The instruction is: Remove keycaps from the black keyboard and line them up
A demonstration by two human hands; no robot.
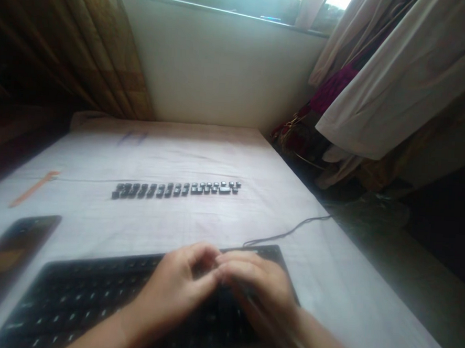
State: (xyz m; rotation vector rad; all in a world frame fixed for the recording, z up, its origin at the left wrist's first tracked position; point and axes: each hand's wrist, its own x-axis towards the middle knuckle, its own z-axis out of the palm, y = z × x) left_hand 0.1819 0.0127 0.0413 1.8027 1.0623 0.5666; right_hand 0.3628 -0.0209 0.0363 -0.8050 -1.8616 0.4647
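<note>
A black keyboard (pixel 75 295) lies at the near edge of a white-covered table (pixel 186 155). Both hands rest over its right half and meet fingertip to fingertip. My left hand (pixel 178 286) has its fingers curled in, pinched near the thumb. My right hand (pixel 257 291) lies beside it with fingers pressed together and bent down onto the keys; a thin tool-like shaft (pixel 263 317) seems to run under it, but blur hides what it is. A row of removed black keycaps (pixel 176 189) is lined up farther back on the table.
A dark phone (pixel 10 255) lies left of the keyboard. An orange strip (pixel 34 188) lies at the far left. The keyboard cable (pixel 287 232) trails right toward the table edge. Curtains hang on both sides below a window sill.
</note>
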